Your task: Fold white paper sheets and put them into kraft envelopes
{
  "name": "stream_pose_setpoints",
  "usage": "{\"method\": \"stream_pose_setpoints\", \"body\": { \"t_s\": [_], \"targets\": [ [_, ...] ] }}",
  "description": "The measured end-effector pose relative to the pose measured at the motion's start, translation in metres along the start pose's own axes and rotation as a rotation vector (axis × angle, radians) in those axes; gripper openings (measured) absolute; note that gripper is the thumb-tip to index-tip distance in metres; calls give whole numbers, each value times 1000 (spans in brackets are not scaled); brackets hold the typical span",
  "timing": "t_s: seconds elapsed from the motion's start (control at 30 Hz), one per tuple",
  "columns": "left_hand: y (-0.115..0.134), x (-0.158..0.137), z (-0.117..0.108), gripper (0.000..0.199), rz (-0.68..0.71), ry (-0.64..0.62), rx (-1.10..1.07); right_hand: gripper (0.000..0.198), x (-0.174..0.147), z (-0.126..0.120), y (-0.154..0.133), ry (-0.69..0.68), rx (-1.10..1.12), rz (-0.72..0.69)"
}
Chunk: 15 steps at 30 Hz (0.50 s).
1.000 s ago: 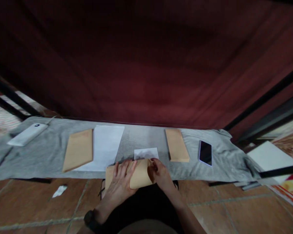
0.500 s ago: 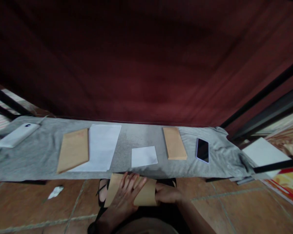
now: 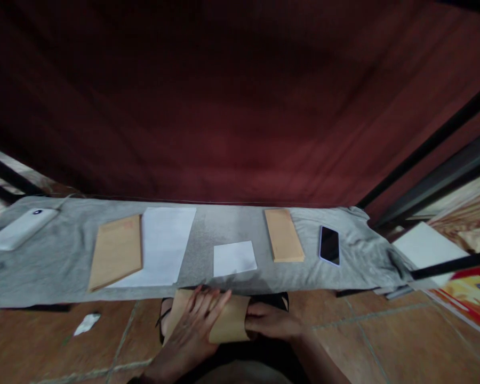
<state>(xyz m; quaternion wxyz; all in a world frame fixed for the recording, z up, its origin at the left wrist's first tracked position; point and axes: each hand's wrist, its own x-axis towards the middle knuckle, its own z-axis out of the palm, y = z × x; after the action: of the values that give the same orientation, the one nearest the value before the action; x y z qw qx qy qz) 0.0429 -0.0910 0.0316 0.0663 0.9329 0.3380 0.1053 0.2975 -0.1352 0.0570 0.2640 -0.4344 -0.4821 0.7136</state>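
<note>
Count, left to right on the grey cloth: 1 white device, 1 brown envelope overlapping 1 white sheet, 1 small folded white paper, 1 narrow brown envelope, 1 phone. A third envelope sits below the cloth's near edge, over the tiled floor. Bare cloth lies between sheet and folded paper. Left hand lies flat on it, fingers spread. Right hand pinches its right end.
</note>
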Motion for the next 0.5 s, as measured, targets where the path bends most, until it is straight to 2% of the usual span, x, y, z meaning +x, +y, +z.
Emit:
{"method": "stream_pose_setpoints", "body": {
  "t_s": [0.07,0.1,0.13,0.2,0.23,0.37,0.5],
  "targets": [
    [-7,-1,-13,100,-76,88,43,39,6,-13,-6,58,40,-82],
    [-12,0,-19,100,-114,134,72,43,13,-21,-10,162,37,-148],
    [-19,0,-24,99,-152,183,108,42,21,-29,-13,320,-45,-182],
    [-33,2,-31,99,-211,253,190,30,43,-44,-17,746,-378,-131],
    [-40,3,-32,99,-234,271,224,26,55,-49,-18,843,-437,-107],
    [-58,6,-27,103,-308,258,266,35,95,-52,-9,1025,-562,-42],
    [-63,6,-18,107,-370,207,250,40,113,-47,4,1139,-668,6]
  ]
}}
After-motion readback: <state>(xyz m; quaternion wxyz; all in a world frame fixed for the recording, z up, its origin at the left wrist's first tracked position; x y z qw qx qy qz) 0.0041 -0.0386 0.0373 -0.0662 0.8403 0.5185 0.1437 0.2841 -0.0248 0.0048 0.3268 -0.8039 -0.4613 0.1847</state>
